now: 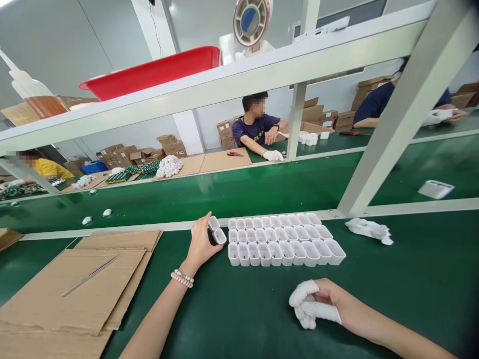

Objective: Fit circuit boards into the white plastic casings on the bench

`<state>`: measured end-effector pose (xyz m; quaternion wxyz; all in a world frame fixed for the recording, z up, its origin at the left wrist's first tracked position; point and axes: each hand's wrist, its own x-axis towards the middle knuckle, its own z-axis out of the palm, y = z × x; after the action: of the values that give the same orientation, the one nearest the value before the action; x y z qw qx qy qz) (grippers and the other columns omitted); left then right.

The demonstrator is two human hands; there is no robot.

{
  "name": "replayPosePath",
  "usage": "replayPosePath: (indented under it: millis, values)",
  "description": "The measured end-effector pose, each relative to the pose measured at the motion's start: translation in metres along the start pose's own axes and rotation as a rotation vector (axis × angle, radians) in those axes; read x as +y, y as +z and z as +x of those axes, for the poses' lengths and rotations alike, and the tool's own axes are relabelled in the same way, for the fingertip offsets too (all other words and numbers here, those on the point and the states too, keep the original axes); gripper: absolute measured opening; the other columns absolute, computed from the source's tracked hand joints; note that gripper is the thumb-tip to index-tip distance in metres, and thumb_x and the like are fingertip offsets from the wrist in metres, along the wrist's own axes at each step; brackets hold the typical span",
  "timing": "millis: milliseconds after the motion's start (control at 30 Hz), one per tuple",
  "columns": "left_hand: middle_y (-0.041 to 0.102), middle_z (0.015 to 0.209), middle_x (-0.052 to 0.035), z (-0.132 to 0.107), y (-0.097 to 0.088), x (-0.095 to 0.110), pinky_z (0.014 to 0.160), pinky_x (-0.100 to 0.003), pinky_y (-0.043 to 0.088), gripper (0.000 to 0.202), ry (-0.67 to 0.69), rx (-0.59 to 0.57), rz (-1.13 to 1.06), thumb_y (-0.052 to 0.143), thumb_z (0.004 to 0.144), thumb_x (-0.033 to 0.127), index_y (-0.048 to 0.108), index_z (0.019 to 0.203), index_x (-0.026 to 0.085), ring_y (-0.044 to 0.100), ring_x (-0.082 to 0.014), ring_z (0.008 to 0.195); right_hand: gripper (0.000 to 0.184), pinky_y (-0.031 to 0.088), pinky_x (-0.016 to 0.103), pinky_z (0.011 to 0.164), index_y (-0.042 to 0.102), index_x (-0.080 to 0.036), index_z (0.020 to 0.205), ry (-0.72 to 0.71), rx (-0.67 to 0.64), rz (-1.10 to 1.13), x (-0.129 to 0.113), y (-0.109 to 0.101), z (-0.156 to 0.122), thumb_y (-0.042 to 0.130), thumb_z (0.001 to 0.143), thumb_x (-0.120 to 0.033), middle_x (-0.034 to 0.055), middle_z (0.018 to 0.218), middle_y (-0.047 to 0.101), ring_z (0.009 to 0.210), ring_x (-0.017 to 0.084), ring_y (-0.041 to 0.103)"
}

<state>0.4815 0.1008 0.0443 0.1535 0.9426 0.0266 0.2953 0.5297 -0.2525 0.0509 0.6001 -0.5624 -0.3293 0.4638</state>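
Note:
My left hand (200, 243), with beaded bracelets at the wrist, grips two small white plastic cases (219, 236) between thumb and fingers. They are at the left end of a block of similar open-topped white cases (276, 253), set in three rows on the green table. Dark marks show inside several of them. My right hand (316, 303) hovers over or rests on the table, in front of the rows and apart from them. White finger cots cover its fingertips, which are curled together against the thumb; whatever may be between them is hidden.
Cardboard sheets (71, 284) with metal tweezers (90, 275) lie at left. A crumpled white glove (369, 229) sits at right. Beyond a metal rail runs a green belt (179, 199) carrying a white case (436, 189). A shelf overhead holds a red tray (157, 72). Co-workers sit opposite.

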Motion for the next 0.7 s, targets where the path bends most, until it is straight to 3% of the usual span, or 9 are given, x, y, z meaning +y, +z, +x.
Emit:
replayPosePath:
  millis: [267,467,700]
  values:
    - [0.042,0.13,-0.0145,0.0005,0.0024,-0.0029,0.104,-0.052,0.032,0.073,0.024,0.089,0.064,0.063,0.07,0.019,0.029,0.134,0.022,0.039,-0.0337,0.127,0.029,0.051,0.032,0.068,0.068,-0.014,0.093,-0.002,0.004,0.0,0.0003,0.0002,-0.0002,0.064,0.086,-0.042,0.0082,0.08,0.067,0.072,0.018,0.065]
    - [0.038,0.134,-0.0173,-0.001,0.0032,-0.0012,0.105,-0.052,0.031,0.069,0.073,0.17,0.105,0.062,0.073,0.021,0.029,0.134,0.02,0.035,-0.0339,0.131,0.027,0.051,0.032,0.069,0.068,-0.014,0.094,-0.004,0.001,0.01,0.0022,-0.0009,0.0007,0.065,0.086,-0.039,0.0081,0.081,0.067,0.072,0.018,0.065]
    - [0.044,0.129,-0.0156,0.0004,-0.0002,0.0022,0.103,-0.051,0.032,0.073,0.029,0.16,0.107,0.064,0.069,0.021,0.028,0.132,0.02,0.04,-0.034,0.126,0.027,0.051,0.032,0.068,0.07,-0.013,0.093,-0.007,-0.001,0.008,0.001,-0.0005,0.0013,0.068,0.084,-0.038,0.0081,0.08,0.067,0.071,0.018,0.064]
